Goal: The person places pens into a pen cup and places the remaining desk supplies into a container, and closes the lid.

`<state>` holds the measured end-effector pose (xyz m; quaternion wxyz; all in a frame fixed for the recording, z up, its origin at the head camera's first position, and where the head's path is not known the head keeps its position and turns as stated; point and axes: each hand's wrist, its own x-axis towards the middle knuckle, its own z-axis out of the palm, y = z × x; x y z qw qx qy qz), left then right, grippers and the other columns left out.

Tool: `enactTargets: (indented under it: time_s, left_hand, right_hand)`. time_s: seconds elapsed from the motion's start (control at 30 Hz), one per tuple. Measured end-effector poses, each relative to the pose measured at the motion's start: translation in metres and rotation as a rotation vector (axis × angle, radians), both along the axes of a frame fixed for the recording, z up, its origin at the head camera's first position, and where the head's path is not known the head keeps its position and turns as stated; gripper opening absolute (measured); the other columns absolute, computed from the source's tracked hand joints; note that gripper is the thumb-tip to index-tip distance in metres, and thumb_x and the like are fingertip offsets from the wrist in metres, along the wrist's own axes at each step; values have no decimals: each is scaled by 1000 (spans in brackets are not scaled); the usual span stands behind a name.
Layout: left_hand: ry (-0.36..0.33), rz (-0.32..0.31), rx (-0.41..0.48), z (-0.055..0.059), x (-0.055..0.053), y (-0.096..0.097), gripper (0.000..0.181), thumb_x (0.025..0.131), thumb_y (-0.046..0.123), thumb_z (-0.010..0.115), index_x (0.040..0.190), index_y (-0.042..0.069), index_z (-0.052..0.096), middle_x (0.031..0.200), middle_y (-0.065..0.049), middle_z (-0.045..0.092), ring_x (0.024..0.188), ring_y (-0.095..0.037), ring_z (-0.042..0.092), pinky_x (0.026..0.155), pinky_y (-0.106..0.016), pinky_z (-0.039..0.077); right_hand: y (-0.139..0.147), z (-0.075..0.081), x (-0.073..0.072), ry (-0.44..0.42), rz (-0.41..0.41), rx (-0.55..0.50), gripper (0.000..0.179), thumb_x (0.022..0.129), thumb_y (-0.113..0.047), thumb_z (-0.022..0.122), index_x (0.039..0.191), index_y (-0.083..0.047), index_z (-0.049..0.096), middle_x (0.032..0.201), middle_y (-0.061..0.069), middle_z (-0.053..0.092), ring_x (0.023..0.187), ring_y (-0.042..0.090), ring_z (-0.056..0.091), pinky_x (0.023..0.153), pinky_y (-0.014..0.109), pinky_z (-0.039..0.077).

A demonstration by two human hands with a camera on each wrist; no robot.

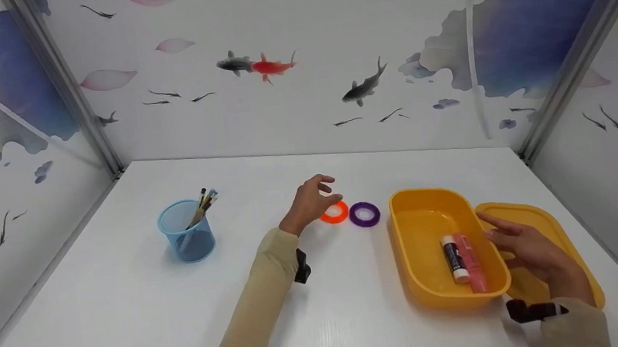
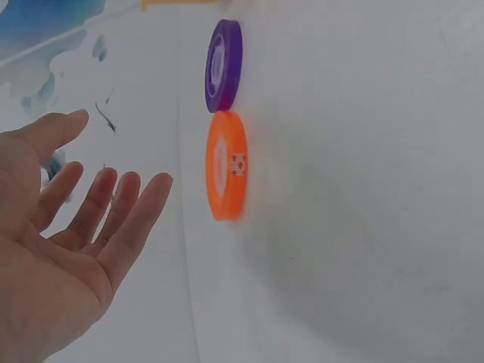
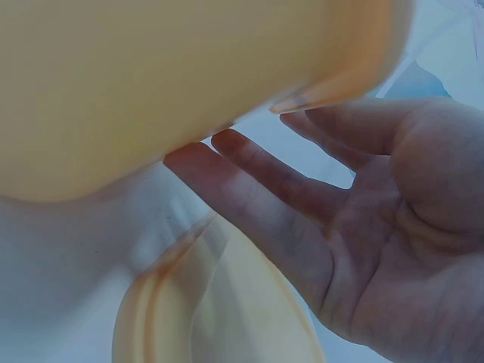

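My left hand (image 1: 310,201) hovers beside an orange tape roll (image 1: 335,212), thumb and fingers spread with nothing between them. In the left wrist view that orange tape roll (image 2: 227,166) lies past the fingertips, in line with a purple tape roll (image 2: 224,66). At the right, my right hand (image 1: 534,251) has its fingertips against the outer wall of a yellow box (image 1: 400,255). Its fairly straight fingers (image 3: 249,181) meet that wall in the right wrist view, with the thumb near the rim. Inside the box lie a black-and-white glue stick (image 1: 454,260) and a pink tube (image 1: 470,263).
A yellow lid (image 1: 525,210) lies on the table right of the box, partly under the right hand. Toward the left stands a blue mesh cup (image 1: 195,245) holding several brushes (image 1: 202,205). Printed wall panels (image 1: 292,113) close off the white table (image 1: 121,324) at back and sides.
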<state>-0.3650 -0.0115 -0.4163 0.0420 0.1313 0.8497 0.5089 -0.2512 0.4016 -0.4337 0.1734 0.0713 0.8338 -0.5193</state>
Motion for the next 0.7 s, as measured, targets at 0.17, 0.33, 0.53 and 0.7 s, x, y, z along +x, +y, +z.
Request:
enactTargets:
  time_s: [0.17,0.33,0.53,0.7]
  left_hand:
    - [-9,105,-49,-16,-6,-3,56,92,24,73,141,8,52,134,-21,61,115,-31,61,102,-42,54]
    - [-39,136,-61,-26,-10,-6,66,89,21,77,145,6,46,140,-23,55,125,-34,56,108,-44,51]
    - [-77,59,-81,-36,-11,-7,75,88,20,77,151,7,39,149,-20,48,137,-36,47,117,-47,41]
    - [-129,41,-101,-43,-11,-3,79,87,14,77,154,11,35,156,-13,42,144,-32,42,122,-46,36]
  right_hand:
    - [-1,-1,0,-5,-1,-2,70,101,-52,48,160,-33,15,169,17,14,144,43,39,103,50,54]
    - [-1,0,-1,0,-1,4,72,100,-53,51,160,-33,15,168,18,17,141,41,44,101,49,55]
    - [-1,-1,0,15,-3,3,74,100,-53,52,160,-31,16,167,19,19,138,38,48,100,47,56]
    - [-1,-2,1,22,-19,12,77,97,-55,55,160,-31,17,167,19,21,140,40,45,100,46,57]
